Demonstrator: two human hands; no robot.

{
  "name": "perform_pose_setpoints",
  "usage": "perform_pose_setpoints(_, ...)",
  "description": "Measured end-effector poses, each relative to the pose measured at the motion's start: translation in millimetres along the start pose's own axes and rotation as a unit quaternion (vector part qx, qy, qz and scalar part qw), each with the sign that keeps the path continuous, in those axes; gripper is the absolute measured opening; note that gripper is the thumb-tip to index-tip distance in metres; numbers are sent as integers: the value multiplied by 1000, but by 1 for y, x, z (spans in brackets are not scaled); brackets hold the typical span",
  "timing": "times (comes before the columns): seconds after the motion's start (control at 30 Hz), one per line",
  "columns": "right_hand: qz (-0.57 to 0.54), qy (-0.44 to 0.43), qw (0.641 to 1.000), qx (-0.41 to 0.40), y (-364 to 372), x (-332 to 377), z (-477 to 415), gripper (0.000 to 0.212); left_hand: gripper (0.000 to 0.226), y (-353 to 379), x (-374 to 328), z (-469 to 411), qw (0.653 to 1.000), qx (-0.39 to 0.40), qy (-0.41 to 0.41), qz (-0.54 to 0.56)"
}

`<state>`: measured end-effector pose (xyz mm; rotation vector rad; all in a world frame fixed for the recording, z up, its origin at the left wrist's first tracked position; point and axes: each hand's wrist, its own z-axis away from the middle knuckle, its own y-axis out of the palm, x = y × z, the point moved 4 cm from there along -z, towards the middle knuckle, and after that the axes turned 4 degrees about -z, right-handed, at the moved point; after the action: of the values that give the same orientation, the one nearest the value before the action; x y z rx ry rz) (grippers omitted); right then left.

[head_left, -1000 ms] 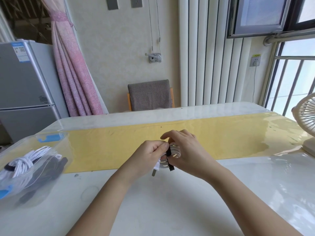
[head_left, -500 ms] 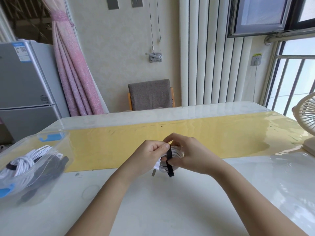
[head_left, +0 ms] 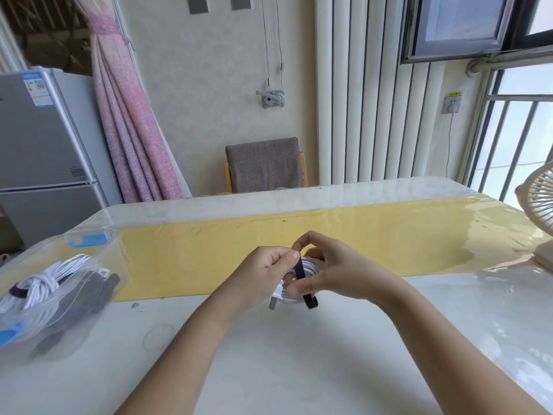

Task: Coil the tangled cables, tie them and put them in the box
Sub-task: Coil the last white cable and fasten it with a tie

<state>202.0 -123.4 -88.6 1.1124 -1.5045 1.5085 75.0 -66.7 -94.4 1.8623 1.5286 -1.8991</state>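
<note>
Far left on the table (head_left: 269, 360), a clear plastic box (head_left: 116, 259) with blue clips. Inside it is a white cable bundle (head_left: 42, 284) with a dark tie round it, and a dark cable (head_left: 89, 295) just beside it on the right. Behind the box stand a grey fridge (head_left: 45, 145) and a pink curtain (head_left: 128, 121).

A yellow strip (head_left: 194, 253) runs left to right across the table. Beyond the far edge stands a grey chair (head_left: 264, 164).

Centre, over the near edge of the yellow strip: both hands meet on the task item. Left hand (head_left: 263, 274) has its fingers curled, thumb and forefinger pinching the top end of the black strap (head_left: 300, 272). The strap's long axis runs from that pinch down toward the viewer, leaning slightly right. Its free end pokes out below the hands, pointing down at the table.

The white cable coil (head_left: 311, 265) sits between the hands, mostly hidden, with the strap crossing its front. A plug end (head_left: 273, 302) sticks out under the left hand, tip pointing down. Cannot tell if it touches the table.

Right hand (head_left: 338, 271) is clamped on the coil, thumb pressing in front beside the strap, fingers curled round the back, forefinger arched over the top.

Far right, a cream fan (head_left: 538, 211) stands at the table edge, partly cut off.
</note>
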Motion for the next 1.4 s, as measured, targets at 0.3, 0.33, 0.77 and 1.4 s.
perform_pose_setpoints(0.3, -67, -5, 997, 35, -4, 3, 3, 50, 38, -5, -8, 2, 999, 16, -2, 49)
perform_pose_setpoints(0.33, -54, -4, 998, 25, -3, 2, 3, 49, 39, -4, -7, 2, 999, 20, -8, 50)
perform_pose_setpoints(0.77, 138, -62, 979, -138, 1, 3, 1, 34, 27, 6, -4, 2, 998, -50, -22, -8)
perform_pose_setpoints(1.4, 198, -150, 936, -248, 14, 17, 4, 27, 17, -9, -18, 6, 990, -121, 66, 2)
